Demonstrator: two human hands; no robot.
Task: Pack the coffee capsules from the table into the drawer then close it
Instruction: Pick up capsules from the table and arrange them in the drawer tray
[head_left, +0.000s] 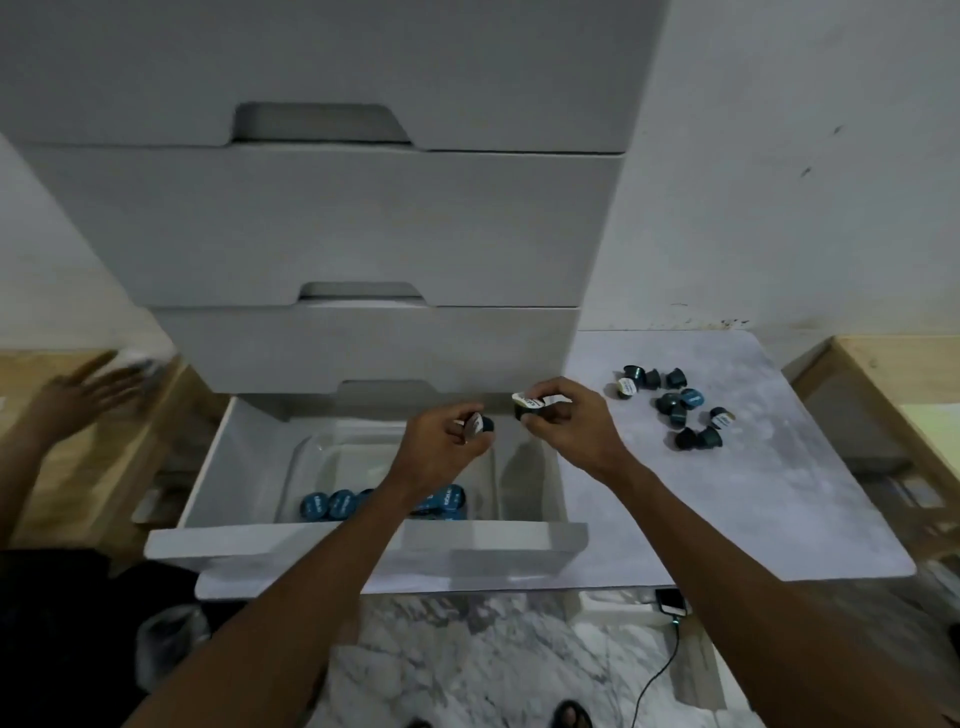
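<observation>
coffee capsules (332, 505) in the drawer come first, closest to us; a short row of them, blue lids facing up toward the camera, axes upright, tucked against the near wall of the clear tray (311, 452); that tray sits in the open drawer (234, 540), which is pulled well out; much of the tray floor shows bare, so i'd call the packing early to midway.

a little farther and both hands hover over the back half of the drawer; the left hand (436, 441) pinches one dark capsule (483, 425) in its fingertips; it lies on its side, pale lid turned left into the fingers, body pointing right, axis roughly level across the frame; the right hand (571, 426) pinches a second capsule (521, 412) just beside it, the two close but apart; this one has its white lid on top, tilted toward us, dark body hanging down, axis near upright; another white edge peeks between the right fingers, and whether that's one more lid i cannot tell.

out to the right, on the marbled table (727, 493), the loose pile (675, 410) waits; roughly ten, jumbled, pointing every way, some on their sides, some lid up; those and the ones in hand are left to pack, then the drawer wants pushing shut.

far left, another person's hand (88, 387), blurred, fingers spread; at the back, the white cabinet (337, 234), upper drawers closed.
</observation>
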